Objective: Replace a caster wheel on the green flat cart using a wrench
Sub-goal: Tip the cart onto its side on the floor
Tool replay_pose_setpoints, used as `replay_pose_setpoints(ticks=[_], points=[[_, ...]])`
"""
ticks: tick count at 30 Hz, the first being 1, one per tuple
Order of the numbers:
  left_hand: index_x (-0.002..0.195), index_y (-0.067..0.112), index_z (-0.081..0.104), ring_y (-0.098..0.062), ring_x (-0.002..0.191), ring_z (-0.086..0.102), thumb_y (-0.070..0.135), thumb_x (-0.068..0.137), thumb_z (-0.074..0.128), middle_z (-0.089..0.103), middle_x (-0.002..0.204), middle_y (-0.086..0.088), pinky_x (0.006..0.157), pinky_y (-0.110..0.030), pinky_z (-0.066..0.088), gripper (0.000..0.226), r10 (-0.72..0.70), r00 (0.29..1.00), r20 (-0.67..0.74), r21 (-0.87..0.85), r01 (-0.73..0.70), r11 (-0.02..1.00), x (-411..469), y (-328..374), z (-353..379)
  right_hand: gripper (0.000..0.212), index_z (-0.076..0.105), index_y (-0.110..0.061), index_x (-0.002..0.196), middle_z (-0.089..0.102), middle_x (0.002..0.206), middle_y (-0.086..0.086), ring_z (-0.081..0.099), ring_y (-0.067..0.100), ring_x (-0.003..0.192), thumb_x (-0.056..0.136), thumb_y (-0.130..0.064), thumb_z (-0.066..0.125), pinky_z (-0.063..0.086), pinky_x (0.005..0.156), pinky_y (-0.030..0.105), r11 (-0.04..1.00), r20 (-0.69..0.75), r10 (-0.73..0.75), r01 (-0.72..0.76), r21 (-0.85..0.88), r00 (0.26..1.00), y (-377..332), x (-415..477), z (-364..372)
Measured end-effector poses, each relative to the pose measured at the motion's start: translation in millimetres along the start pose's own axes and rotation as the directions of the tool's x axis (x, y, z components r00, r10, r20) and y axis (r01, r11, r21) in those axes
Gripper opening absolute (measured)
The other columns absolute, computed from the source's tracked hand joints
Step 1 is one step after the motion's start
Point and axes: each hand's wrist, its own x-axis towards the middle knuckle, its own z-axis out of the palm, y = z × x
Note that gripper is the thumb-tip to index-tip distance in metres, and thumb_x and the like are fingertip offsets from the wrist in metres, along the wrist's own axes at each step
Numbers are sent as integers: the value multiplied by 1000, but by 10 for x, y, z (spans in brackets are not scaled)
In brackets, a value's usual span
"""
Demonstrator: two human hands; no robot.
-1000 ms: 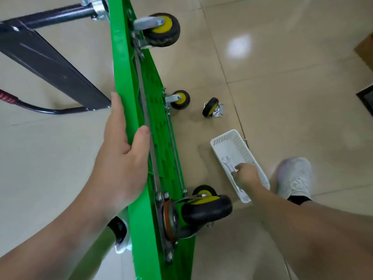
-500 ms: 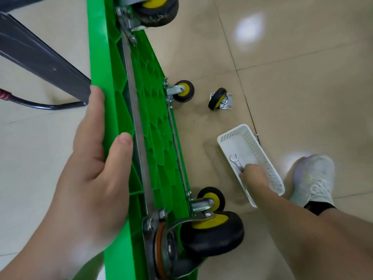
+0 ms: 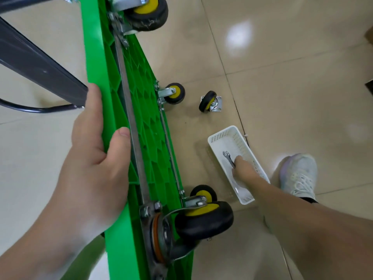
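I watched the left hand clasp the top edge of the green cart, which stood on its side, underside facing right. A loose wheel lay on the floor beyond the white basket. Inside the basket, the right hand pinched the wrench.

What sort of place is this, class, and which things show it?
Probably an ordinary indoor room, not a workshop: glossy tiled floor, green cart tipped on edge, white basket holding a wrench.
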Motion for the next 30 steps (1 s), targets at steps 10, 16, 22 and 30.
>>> replay_pose_setpoints(ticks=[10, 16, 22, 30], points=[[164, 39, -6, 1, 144, 25, 20, 105, 51, 3, 173, 10, 96, 2, 22, 84, -186, 958, 216, 91, 170, 981, 16, 204, -119, 13, 50, -15, 100, 66, 93, 14, 69, 25, 67, 95, -9, 61, 57, 57, 34, 843, -119, -137, 178, 508, 983, -674, -1065, -1215], [166, 36, -5, -17, 105, 52, 12, 102, 51, 2, 173, 10, 48, -4, 40, 88, -222, 938, 266, 18, 226, 974, -36, 352, -297, 26, 55, -17, 107, 72, 82, 20, 70, 27, 62, 88, -2, 67, 61, 62, 35, 711, -112, -215, 234, 663, 970, -1166, -2161, -1653], [165, 38, -8, -34, 118, 60, 12, 102, 52, -6, 173, 18, 43, -13, 44, 90, -233, 917, 325, -40, 260, 965, -44, 346, -384, 19, 66, 5, 105, 71, 91, 26, 75, 27, 75, 99, 3, 49, 62, 63, 29, 325, 40, -275, 54, 944, 960, -1445, -2842, -1895], [165, 37, -9, -13, 119, 48, 15, 103, 55, -4, 172, 19, 53, -3, 44, 92, -210, 911, 355, -31, 236, 971, -23, 290, -380, 26, 65, 6, 109, 74, 94, 20, 75, 25, 84, 83, 0, 60, 62, 71, 25, 154, -40, -497, 133, 979, 867, -1613, -2983, -2035]])
